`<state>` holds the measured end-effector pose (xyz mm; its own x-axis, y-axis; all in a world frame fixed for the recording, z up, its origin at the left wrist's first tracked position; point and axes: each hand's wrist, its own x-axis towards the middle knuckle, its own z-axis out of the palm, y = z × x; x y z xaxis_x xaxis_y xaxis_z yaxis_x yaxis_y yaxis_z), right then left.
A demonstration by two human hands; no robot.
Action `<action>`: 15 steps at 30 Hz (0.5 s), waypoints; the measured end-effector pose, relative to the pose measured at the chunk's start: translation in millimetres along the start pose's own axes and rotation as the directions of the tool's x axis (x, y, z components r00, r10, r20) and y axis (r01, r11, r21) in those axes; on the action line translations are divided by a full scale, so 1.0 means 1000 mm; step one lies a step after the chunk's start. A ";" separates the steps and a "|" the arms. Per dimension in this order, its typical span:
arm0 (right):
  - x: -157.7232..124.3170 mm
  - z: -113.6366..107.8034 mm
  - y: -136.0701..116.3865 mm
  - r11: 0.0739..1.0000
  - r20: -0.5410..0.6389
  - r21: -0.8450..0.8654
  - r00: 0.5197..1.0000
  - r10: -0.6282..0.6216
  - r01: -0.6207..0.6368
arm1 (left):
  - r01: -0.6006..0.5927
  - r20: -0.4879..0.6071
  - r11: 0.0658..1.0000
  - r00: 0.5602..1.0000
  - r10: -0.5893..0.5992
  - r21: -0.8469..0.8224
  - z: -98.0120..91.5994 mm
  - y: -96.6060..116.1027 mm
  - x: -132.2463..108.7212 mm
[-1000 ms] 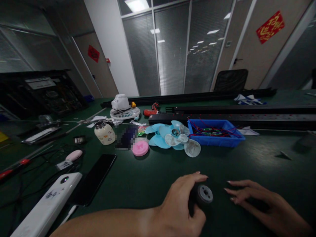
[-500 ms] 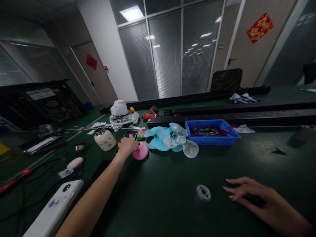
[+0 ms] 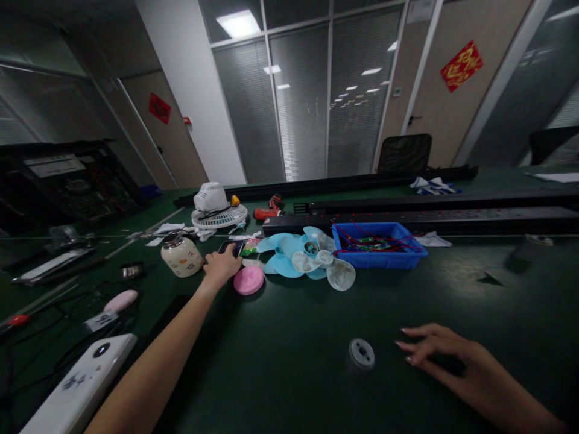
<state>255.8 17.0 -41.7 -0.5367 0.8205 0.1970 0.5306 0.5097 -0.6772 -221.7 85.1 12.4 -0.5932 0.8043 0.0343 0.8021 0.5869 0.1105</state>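
Phone [image 3: 237, 248] under left hand [image 3: 221, 265], near 1 bottle [image 3: 181, 258]

Green table [image 3: 280, 355] with cylinder [image 3: 362, 354], fan blades [image 3: 292, 263]

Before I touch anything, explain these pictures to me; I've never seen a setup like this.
There is no machine here, just a person's two bare hands. The view comes from a camera worn on that person's head, looking forward and down. The left hand reaches out to a dark-screened device; whether it grips it is unclear. The right hand is open and holds nothing, beside a small cylinder on the green table. Farther back lie a pink round object, light-blue fan blades, a blue bin of wires and a cream bottle.
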 end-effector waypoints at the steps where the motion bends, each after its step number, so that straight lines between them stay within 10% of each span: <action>1: 0.000 -0.001 -0.004 1.000 0.002 0.008 1.000 0.004 -0.004 | 0.004 0.010 1.000 1.000 -0.004 0.004 0.000 0.000 0.000; 8: 0.003 -0.004 -0.020 0.999 0.005 0.034 0.999 0.039 -0.039 | -0.134 -0.195 0.987 0.970 0.148 0.086 -0.025 0.024 -0.029; 15: 0.003 -0.005 -0.021 0.996 0.006 0.076 0.999 0.051 -0.051 | -0.717 -0.361 0.694 0.665 0.654 -0.061 -0.041 0.082 -0.149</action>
<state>246.3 9.5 -23.4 -0.5128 0.8438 0.1584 0.5058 0.4460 -0.7384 -70.3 10.2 56.9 0.1059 0.8849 0.4535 0.9780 -0.1750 0.1132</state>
